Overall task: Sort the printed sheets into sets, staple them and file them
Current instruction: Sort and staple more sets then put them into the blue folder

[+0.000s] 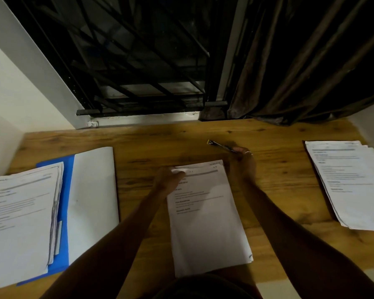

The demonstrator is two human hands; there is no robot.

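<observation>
- We've got bare desk (pixel 279 190) btw the centre set (pixel 205 212) & the right stack (pixel 350 182): widest lane.
- Left lane is narrower, btw centre set & the white panel (pixel 93 190) of the blue folder (pixel 67 190); our left hand (pixel 167 179) and forearm cross it.
- Back strip is free, except the stapler (pixel 219 145) in our right hand (pixel 243 165).
- Curtain (pixel 300 72) drapes onto the back-right edge; wall (pixel 9 93) shuts the left side.

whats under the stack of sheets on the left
A blue folder lies under the left stack, its edge showing along the right side. The part beneath the sheets, and anything there, is covered.
</observation>
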